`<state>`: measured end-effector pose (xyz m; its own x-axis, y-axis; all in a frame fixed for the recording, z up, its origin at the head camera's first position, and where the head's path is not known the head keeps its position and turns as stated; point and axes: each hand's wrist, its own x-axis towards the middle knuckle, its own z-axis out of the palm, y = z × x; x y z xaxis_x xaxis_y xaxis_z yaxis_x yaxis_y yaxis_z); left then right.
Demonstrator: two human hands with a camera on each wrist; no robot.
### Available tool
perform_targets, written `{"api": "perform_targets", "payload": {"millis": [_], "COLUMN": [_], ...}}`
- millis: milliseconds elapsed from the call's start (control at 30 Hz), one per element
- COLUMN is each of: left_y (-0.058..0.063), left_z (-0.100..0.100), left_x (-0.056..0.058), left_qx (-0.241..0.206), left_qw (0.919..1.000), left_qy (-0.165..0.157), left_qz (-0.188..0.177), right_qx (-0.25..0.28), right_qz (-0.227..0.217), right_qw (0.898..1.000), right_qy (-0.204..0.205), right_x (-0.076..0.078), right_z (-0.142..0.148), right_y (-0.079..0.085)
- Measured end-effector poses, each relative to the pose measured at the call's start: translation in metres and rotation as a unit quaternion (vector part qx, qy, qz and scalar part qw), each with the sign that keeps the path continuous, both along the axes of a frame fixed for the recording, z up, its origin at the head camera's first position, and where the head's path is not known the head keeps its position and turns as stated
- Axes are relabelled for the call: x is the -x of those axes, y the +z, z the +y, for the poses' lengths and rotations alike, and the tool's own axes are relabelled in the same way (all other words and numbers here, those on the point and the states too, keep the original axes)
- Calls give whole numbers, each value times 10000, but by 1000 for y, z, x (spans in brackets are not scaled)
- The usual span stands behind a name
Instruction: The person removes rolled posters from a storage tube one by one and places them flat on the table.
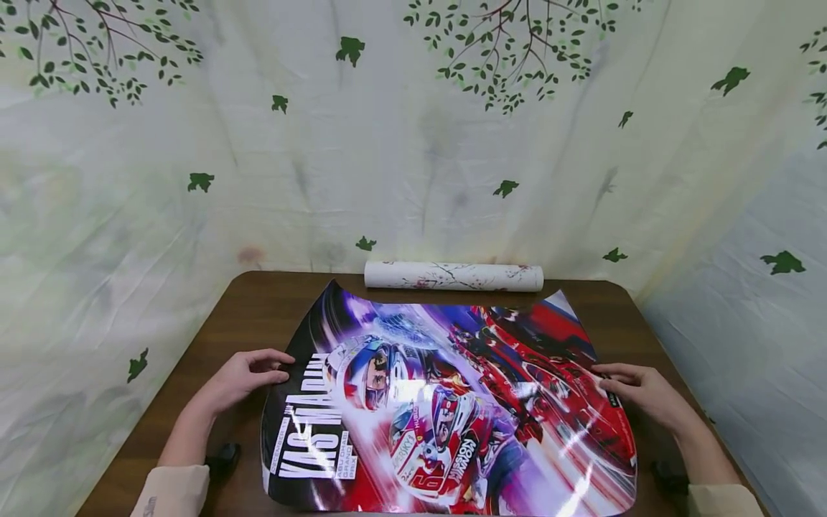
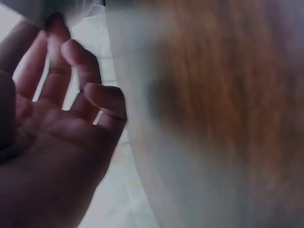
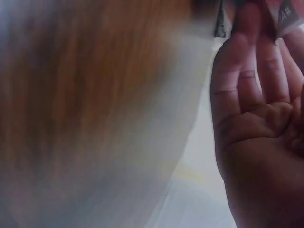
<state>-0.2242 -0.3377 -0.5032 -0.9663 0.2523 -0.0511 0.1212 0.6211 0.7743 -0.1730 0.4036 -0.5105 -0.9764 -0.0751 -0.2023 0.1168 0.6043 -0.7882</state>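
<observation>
A glossy racing poster [image 1: 413, 409] spreads between both hands above the table, its edges curled and its far corners turned up. It bears helmeted drivers, a red car and large white lettering on black. My left hand [image 1: 239, 377] pinches its left edge between thumb and fingers. At the opposite edge, my right hand [image 1: 646, 391] pinches it in like manner. In the left wrist view the left hand's [image 2: 61, 123] other fingers curl loosely below the poster's edge [image 2: 80, 9]. The right wrist view has the right hand [image 3: 256, 123] under a printed corner of the poster [image 3: 289, 19].
A white roll [image 1: 452, 276] printed with flowering branches lies along the back edge of the brown wooden table [image 1: 248, 316]. Behind and beside the table hangs a pale curtain [image 1: 413, 158] with leaf patterns. Dark devices [image 1: 222, 459] sit at both wrists.
</observation>
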Motion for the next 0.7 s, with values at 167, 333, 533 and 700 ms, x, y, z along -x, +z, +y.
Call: {"api": "perform_targets", "payload": {"millis": [167,333,533,700], "left_y": [-3,-1,0,0], "left_z": [3,10,14,14], "left_x": [8,12,12,12], "left_qx": [628,1335,1882,1911], "left_qw": [9975,9902,9818,9812], "left_qy": [-328,-393,-263,-234], "left_qz": [-14,103,63,137], "right_qx": [-231,-840,-1275,-1510], "right_qz": [1,151,359,308], "right_qw": [9989,9947,9889,9864], "right_qy": [418,574,668,577], "right_x": [8,10,11,12], "right_z": [3,1,-2,-2], "right_y": [-1,0,1,3]}}
